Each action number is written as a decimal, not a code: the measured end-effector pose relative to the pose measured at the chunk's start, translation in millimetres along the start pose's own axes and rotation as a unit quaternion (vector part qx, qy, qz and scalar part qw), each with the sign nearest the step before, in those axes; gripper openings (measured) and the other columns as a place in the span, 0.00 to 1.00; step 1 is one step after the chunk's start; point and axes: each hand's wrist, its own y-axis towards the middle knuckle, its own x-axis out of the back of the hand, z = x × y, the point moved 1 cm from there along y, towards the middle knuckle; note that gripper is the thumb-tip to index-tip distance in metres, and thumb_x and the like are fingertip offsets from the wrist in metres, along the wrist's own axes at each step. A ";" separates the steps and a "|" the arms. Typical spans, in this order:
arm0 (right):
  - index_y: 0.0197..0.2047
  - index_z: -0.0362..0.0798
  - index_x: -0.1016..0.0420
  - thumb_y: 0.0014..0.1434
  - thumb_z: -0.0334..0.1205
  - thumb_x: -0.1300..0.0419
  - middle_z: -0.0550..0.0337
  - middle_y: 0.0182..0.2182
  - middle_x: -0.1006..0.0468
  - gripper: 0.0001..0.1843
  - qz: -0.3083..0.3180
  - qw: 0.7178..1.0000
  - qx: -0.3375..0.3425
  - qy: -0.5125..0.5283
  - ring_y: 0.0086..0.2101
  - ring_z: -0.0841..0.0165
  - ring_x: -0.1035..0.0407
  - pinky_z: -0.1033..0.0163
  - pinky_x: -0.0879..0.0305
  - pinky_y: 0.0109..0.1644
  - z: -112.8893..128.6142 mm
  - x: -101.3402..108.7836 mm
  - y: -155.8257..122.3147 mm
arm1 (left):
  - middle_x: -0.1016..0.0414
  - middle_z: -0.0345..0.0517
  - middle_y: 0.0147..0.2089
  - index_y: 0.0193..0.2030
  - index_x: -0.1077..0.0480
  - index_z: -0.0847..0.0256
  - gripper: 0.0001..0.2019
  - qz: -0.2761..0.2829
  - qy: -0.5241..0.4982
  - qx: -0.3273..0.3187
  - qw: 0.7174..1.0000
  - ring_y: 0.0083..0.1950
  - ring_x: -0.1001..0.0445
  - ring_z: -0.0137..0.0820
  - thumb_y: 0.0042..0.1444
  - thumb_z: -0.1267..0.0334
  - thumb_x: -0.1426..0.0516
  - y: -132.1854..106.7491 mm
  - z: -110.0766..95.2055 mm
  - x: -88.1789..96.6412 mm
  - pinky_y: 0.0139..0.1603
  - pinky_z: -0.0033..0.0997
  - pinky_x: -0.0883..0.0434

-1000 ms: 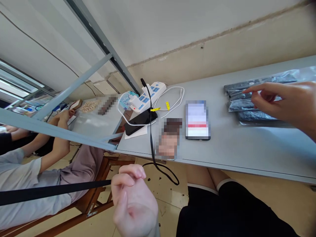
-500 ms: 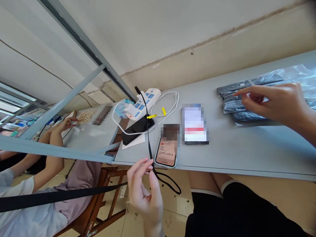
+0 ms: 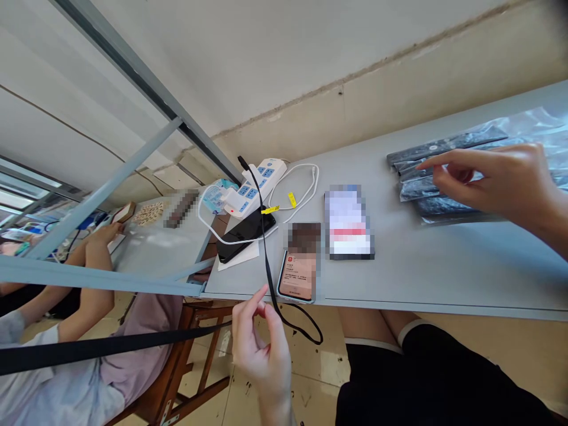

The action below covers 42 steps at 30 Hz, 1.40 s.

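My left hand (image 3: 261, 349) is raised below the table's front edge. Its thumb and forefinger pinch a thin black cable (image 3: 266, 254), which runs up over the grey table (image 3: 444, 272) towards a white power strip (image 3: 261, 176) and loops down past the edge. My right hand (image 3: 492, 177) hovers over a stack of black packets in clear bags (image 3: 421, 192) at the far right. Its forefinger is stretched out along them, the thumb apart beneath, and nothing is lifted.
Three phones lie mid-table: a black one (image 3: 245, 232), a cased one (image 3: 299, 269) at the edge, and another (image 3: 348, 222). A white cable (image 3: 306, 189) curls by the strip. Another person's arm (image 3: 89, 266) rests at the left bench. Grey frame bars (image 3: 102, 275), a black strap (image 3: 89, 349) and a wooden chair (image 3: 186, 361) crowd the left.
My left hand rose from a loose fist below the table to the black cable and took it between its fingers. The right hand stayed over the packets, shifting slightly.
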 end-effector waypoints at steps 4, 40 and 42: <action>0.37 0.68 0.22 0.54 0.44 0.51 0.64 0.14 0.38 0.17 0.001 1.000 -0.002 0.009 0.17 0.70 0.44 0.58 0.50 0.23 2.0 -0.8 -0.6 | 0.33 0.38 0.34 0.47 0.28 0.55 0.14 0.008 -0.009 0.016 1.000 0.33 0.34 0.21 0.56 0.72 0.47 -2.5 0.4 1.4 0.33 0.19 0.32; 0.36 0.67 0.22 0.53 0.41 0.50 0.66 0.15 0.36 0.16 0.010 0.999 0.029 0.014 0.17 0.71 0.42 0.59 0.46 0.24 1.7 0.2 -1.1 | 0.29 0.41 0.34 0.41 0.27 0.58 0.09 0.021 0.002 0.024 0.999 0.33 0.30 0.23 0.54 0.70 0.45 -5.5 -5.2 -6.4 0.33 0.21 0.29; 0.36 0.67 0.22 0.52 0.41 0.50 0.66 0.14 0.36 0.16 0.009 0.999 0.026 0.017 0.17 0.71 0.41 0.59 0.46 0.24 1.7 0.8 -0.9 | 0.29 0.41 0.34 0.41 0.27 0.58 0.09 0.019 0.001 0.024 1.000 0.33 0.30 0.24 0.54 0.70 0.45 -6.1 -5.7 -6.7 0.33 0.21 0.29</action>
